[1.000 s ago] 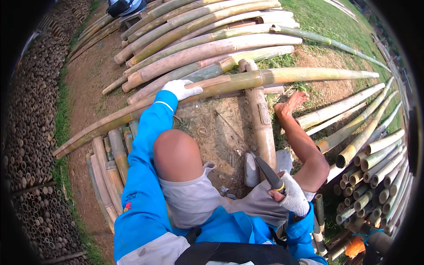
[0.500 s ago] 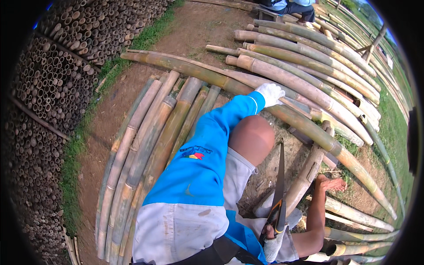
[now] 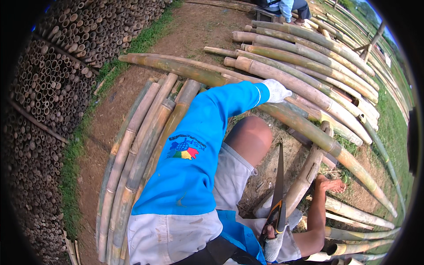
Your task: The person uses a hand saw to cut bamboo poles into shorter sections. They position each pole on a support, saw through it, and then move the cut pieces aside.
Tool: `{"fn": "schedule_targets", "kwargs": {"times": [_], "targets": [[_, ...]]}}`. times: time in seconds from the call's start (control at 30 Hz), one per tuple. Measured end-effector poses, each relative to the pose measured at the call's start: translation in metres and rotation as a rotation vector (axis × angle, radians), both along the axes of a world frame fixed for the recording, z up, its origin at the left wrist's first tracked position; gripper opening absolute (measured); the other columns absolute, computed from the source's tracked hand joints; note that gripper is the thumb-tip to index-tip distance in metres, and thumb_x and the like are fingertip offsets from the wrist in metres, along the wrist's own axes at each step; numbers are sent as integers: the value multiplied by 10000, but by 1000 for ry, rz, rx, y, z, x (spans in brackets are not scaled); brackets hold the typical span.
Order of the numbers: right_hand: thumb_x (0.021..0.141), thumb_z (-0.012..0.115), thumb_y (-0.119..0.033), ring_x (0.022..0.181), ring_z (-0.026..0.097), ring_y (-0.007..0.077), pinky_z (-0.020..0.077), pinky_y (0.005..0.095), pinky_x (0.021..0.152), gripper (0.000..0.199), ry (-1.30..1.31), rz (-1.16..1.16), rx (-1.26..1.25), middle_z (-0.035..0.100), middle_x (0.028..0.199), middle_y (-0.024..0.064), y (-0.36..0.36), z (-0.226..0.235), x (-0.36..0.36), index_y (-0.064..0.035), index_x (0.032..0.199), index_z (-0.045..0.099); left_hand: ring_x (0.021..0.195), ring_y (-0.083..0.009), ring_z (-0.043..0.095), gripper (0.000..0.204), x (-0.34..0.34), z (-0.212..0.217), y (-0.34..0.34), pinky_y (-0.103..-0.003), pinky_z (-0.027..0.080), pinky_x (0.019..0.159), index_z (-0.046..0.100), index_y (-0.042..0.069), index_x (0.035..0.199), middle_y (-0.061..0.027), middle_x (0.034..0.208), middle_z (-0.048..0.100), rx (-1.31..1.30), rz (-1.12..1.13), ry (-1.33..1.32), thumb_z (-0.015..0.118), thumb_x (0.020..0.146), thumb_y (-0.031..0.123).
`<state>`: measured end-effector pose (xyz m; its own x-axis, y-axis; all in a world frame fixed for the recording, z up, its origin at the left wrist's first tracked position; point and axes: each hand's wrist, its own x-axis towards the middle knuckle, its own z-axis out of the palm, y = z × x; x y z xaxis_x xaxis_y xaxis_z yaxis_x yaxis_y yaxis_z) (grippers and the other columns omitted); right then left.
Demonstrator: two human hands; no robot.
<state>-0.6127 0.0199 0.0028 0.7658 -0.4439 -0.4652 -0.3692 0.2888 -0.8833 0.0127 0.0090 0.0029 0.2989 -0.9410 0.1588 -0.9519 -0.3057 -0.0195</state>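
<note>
A long green-tan bamboo pole [image 3: 320, 138] runs across in front of me, propped on a thick log [image 3: 304, 176]. A slimmer pale bamboo piece [image 3: 240, 76] lies along its far side. My left hand [image 3: 277, 91], in a white glove, is closed over that pale piece; its fingertips are partly hidden. Low in the view, my right hand [image 3: 271, 243] grips the handle of a hand saw [image 3: 278, 194] with black and orange on it. The saw's dark blade points up, away from me, apart from the pole. A glove covers part of this hand, with bare fingertips showing.
Several bamboo poles [image 3: 132, 176] lie side by side at left, others [image 3: 300, 84] at far right. Stacked cut bamboo [image 3: 53, 66] fills the left edge beyond a grass strip [image 3: 73, 181]. Another person [image 3: 287, 9] sits at the top. My bare foot [image 3: 330, 184] rests near the log.
My left hand has shifted slightly right and away along the bamboo, its sleeve swinging forward. The saw and my right hand stay almost still. The person at the top has moved an arm.
</note>
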Motion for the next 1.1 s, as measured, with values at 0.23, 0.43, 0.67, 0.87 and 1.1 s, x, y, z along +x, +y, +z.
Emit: {"fn": "schedule_targets", "kwargs": {"times": [0.23, 0.43, 0.67, 0.87, 1.1], "targets": [[1081, 745, -191, 816, 589, 110, 505, 280, 754, 332, -70, -117, 13, 622, 971, 17, 14, -5, 4, -55, 1321, 560, 944, -422, 794, 282, 2, 6, 20, -600, 619, 788, 708, 131, 1246, -182, 1025, 792, 50, 39, -35, 666, 1036, 315], [1072, 771, -205, 814, 587, 108, 500, 277, 760, 363, -99, -106, -36, 623, 984, 26, 9, -15, 1, -42, 1334, 580, 951, -393, 792, 286, 3, 2, 44, -570, 630, 777, 700, 129, 1206, -162, 990, 779, 55, 31, -85, 726, 1012, 338], [1062, 787, -193, 826, 592, 104, 504, 287, 767, 380, -66, -147, -18, 635, 1006, 19, 5, -19, -6, -34, 1342, 586, 974, -397, 786, 339, -17, -7, 22, -552, 636, 813, 696, 137, 1239, -166, 1008, 781, 7, 34, -94, 743, 1009, 382], [1054, 791, -182, 858, 604, 97, 511, 279, 772, 407, -93, -186, 10, 643, 1016, 11, 5, -16, 0, -36, 1374, 585, 1036, -421, 761, 565, -30, -8, 1, -553, 619, 891, 697, 91, 1301, -209, 1085, 764, 15, 77, -21, 676, 1035, 589], [943, 795, -37, 805, 653, 117, 519, 280, 713, 421, 11, -75, -331, 681, 976, 27, -18, 43, -62, -9, 1313, 596, 1194, -406, 697, 736, -38, -23, -12, -527, 566, 1041, 715, 66, 1365, -210, 1283, 701, 42, 83, 28, 574, 1054, 719]]}}
